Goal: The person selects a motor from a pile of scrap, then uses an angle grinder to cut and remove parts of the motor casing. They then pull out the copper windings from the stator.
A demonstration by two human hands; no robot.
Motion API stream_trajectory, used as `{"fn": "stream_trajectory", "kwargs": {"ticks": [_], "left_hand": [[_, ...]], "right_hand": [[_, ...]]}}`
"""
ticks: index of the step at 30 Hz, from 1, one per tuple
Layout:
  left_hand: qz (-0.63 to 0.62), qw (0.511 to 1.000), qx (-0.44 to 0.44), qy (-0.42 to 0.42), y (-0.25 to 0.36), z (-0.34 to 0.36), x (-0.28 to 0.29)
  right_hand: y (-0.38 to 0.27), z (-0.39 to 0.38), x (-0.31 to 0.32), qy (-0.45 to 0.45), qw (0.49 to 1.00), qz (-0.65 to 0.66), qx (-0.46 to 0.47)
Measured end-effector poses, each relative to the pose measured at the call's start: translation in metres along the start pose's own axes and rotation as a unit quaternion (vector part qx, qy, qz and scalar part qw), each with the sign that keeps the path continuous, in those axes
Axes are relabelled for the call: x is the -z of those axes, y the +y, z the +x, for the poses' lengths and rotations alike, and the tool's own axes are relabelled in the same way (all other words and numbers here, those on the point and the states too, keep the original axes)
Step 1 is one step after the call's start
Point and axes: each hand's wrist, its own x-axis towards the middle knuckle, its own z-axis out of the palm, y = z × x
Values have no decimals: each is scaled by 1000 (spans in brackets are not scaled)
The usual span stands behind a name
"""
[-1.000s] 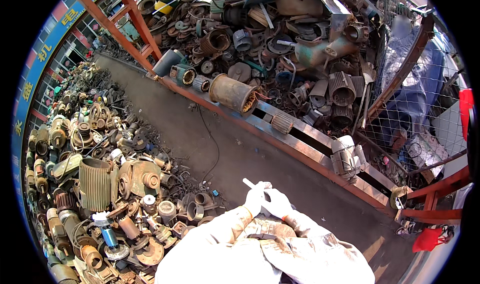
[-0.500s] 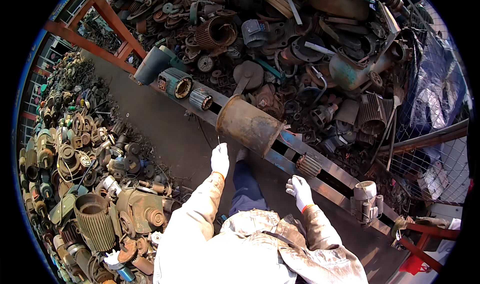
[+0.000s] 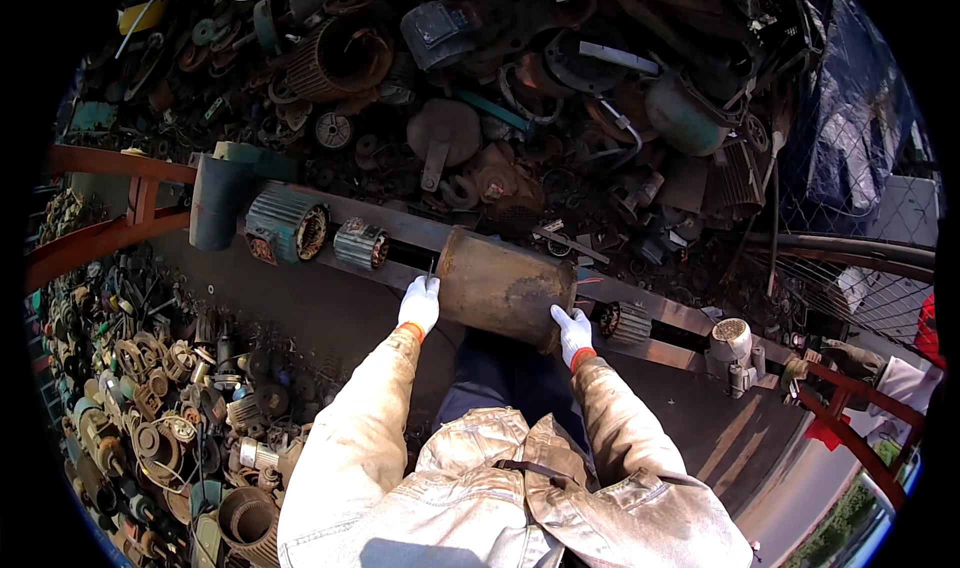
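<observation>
A large rusty metal cylinder [image 3: 505, 286] lies on its side across the steel rail bench in front of me. My left hand [image 3: 420, 303], in a white glove, is closed around a thin rod [image 3: 431, 268] that sticks up beside the cylinder's left end. What else that hand holds is hidden. At the opposite end my right hand [image 3: 573, 331], also gloved, grips the cylinder's lower right rim. Just right of this hand lies a small finned motor core [image 3: 625, 322]. Left of the cylinder lie another small motor core [image 3: 360, 244] and a green finned motor housing [image 3: 286, 226].
A blue-grey cylinder [image 3: 215, 203] stands at the bench's left end by an orange frame [image 3: 110, 163]. A pale motor [image 3: 731, 343] sits farther right. Scrap motor parts [image 3: 340, 58] are heaped behind the bench, with another heap [image 3: 160, 438] at lower left. Wire fencing [image 3: 850, 208] borders the right.
My view has turned, so the bench lies more level. My right hand has come left onto the cylinder's right rim. My left hand still holds the thin rod near the left end.
</observation>
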Motion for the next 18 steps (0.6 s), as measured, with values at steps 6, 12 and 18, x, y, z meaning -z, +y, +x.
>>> {"fn": "stream_trajectory", "kwargs": {"ticks": [6, 12, 18], "left_hand": [[-173, 963, 178, -106, 29, -2, 17], [-237, 942, 216, -104, 38, 7, 26], [-187, 964, 145, -124, 42, 15, 22]], "right_hand": [[-4, -9, -7, -41, 997, -58, -9], [-9, -16, -31, -40, 999, -25, -2], [-10, -23, -37, 58, 990, -123, 30]]}}
